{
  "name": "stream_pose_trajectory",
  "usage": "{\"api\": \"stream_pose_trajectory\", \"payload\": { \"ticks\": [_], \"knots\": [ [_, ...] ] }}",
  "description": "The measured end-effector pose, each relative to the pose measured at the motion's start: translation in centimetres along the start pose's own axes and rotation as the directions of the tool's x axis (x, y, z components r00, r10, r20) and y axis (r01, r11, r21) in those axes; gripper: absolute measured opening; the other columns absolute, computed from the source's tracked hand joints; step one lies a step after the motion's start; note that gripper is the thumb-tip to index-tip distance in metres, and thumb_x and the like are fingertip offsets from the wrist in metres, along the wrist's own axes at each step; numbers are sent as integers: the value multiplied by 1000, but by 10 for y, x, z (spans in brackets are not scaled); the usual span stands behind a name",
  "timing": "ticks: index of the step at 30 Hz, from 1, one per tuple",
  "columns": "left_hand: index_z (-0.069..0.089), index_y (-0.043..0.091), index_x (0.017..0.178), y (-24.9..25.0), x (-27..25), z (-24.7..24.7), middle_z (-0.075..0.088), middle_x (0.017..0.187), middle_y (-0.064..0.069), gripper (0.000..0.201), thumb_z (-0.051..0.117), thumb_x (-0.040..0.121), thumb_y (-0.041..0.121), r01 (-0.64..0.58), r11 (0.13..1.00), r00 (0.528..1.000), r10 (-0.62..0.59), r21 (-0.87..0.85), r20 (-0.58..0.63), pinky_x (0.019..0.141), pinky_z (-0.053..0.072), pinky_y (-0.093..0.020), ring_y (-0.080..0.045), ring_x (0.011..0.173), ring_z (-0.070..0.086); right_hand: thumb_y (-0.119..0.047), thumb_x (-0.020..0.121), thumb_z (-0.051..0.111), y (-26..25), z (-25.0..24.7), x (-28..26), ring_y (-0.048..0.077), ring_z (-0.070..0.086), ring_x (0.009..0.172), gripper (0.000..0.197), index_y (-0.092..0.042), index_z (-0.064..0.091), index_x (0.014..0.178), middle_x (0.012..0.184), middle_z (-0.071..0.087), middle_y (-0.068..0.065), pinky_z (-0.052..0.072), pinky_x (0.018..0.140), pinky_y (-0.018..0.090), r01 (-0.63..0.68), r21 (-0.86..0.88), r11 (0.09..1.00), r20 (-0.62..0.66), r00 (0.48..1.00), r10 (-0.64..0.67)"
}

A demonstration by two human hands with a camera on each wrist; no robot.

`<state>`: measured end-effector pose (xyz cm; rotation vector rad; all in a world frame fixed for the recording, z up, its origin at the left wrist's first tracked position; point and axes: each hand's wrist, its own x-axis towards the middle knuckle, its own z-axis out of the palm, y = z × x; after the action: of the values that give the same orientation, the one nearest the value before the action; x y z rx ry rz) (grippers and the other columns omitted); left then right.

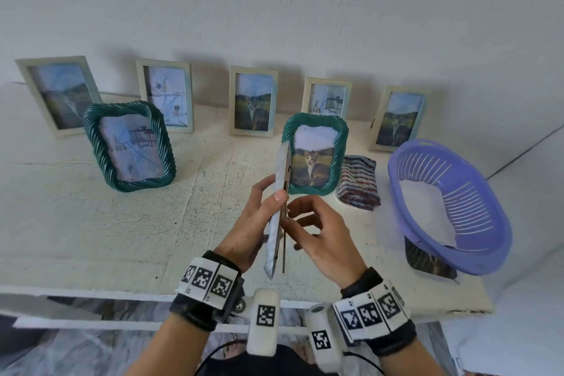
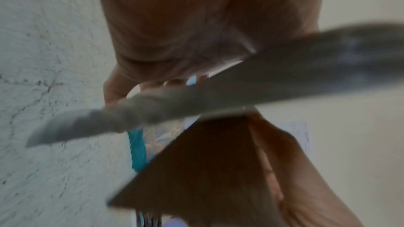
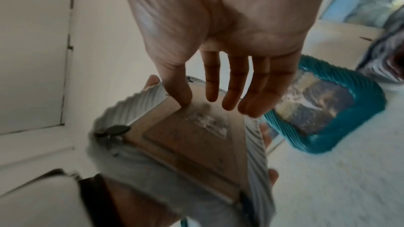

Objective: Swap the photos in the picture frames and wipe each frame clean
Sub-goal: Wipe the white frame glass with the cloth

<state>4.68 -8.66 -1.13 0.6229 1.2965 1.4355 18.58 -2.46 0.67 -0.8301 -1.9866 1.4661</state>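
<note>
**White tabletop, frame held on edge**

White table [image 1: 91, 223] below you: your left hand [image 1: 254, 223] grips the pale ribbed frame [image 1: 279, 214] edge-on, fingers curled round it. Your right hand [image 1: 323, 235] has fingers straight, thumb touching its brown backing board [image 3: 196, 142]. Just beyond stands a teal frame [image 1: 314, 154] holding a cat photo, striped cloth [image 1: 360, 181] beside it.

Soft, even daylight fills the head view; the row of pale wooden picture frames [image 1: 253, 101] throws blurred shadows up and left onto the white wall behind. Straight lines bow toward the edges. My left wrist view is dim and heavily smeared: the ribbed white frame [image 2: 196, 96] I hold is a grey blur. My right wrist view is sharper at centre, its corners streaked.
</note>
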Motion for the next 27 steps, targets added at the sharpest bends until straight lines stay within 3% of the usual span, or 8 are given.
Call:
{"api": "stream_pose_trajectory", "payload": {
  "ticks": [2,5,11,15,18,21,24,27],
  "knots": [
    [41,31,133,3,-2,0,72,96,15,93,68,55,73,-15,999,1000,16,37,-24,79,54,-34,-7,94,69,-28,85,72,-6,-9,0,11,61,80,18,-23,62,99,86,62,-11,47,63,17,94,-152,984,-13,995,-97],
    [42,42,125,8,-6,-3,67,105,6,79,60,55,72,1,997,999,3,77,-47,75,49,-35,-13,95,64,-34,84,69,-11,-24,2,9,53,70,16,-27,67,98,76,54,-12,42,58,22,197,-416,888,7,977,-213],
    [29,39,140,16,-11,2,55,131,0,98,65,54,70,-43,984,993,61,174,-98,85,46,-28,-5,111,57,-29,90,63,-14,-16,-1,18,63,53,13,-23,70,99,60,66,-3,48,49,33,30,-759,650,-159,960,-231],
    [11,37,150,14,-16,4,36,142,5,112,77,64,64,-120,947,977,165,298,-133,97,37,-28,-7,123,43,-23,98,55,-23,-1,4,21,71,64,21,-11,69,105,76,74,5,57,58,36,-187,45,981,-170,967,192],
    [11,38,150,11,-23,-8,38,139,6,113,73,60,70,-176,914,943,263,365,-204,95,44,-29,-8,122,47,-41,97,51,-27,-3,14,29,70,95,39,-10,71,109,102,73,14,54,86,45,-377,611,696,62,899,433],
    [30,32,144,16,-23,-23,61,127,-8,79,47,80,76,-63,976,941,128,210,-314,78,54,-34,-17,103,66,-49,97,45,-14,-9,25,27,63,112,47,-17,62,126,120,67,10,46,100,46,-385,711,589,143,899,414],
    [53,21,131,26,-16,-42,73,107,-14,74,26,86,75,89,996,953,-91,-22,-290,86,55,-50,-29,98,70,-50,98,41,1,-5,35,33,55,123,49,-19,58,132,129,62,13,40,106,53,-420,687,592,177,888,425],
    [61,22,126,33,-11,-58,73,110,-7,76,21,89,74,113,994,966,-108,6,-235,86,54,-41,-22,104,69,-45,99,42,9,9,45,34,54,125,48,-15,56,134,131,60,16,35,110,56,-427,676,600,206,892,403]
  ]
}}
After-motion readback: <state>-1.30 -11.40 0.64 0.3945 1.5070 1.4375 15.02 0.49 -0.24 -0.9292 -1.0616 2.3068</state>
